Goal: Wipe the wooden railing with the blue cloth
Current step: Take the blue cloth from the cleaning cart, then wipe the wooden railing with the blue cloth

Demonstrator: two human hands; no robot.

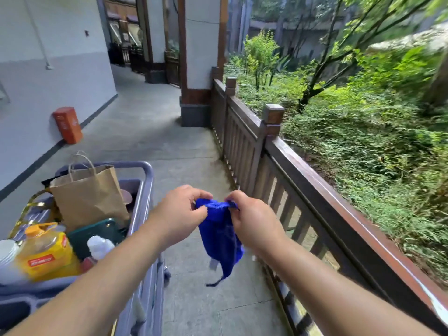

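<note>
The blue cloth [218,235] hangs in front of me over the grey paved walkway, bunched at the top and trailing a loose corner below. My left hand [179,214] pinches its upper left edge. My right hand [252,219] pinches its upper right edge, so both hands grip the cloth. The wooden railing [339,190], dark brown with a reddish top rail and square posts, runs along the right side from near me toward the far pillar. The cloth is apart from the railing, about a hand's width to its left.
A grey cart [145,180] at my left holds a brown paper bag [89,195], a yellow jug [46,251] and a white bottle [99,246]. An orange box [68,124] stands against the left wall. A pillar [196,76] rises ahead; greenery lies beyond the railing.
</note>
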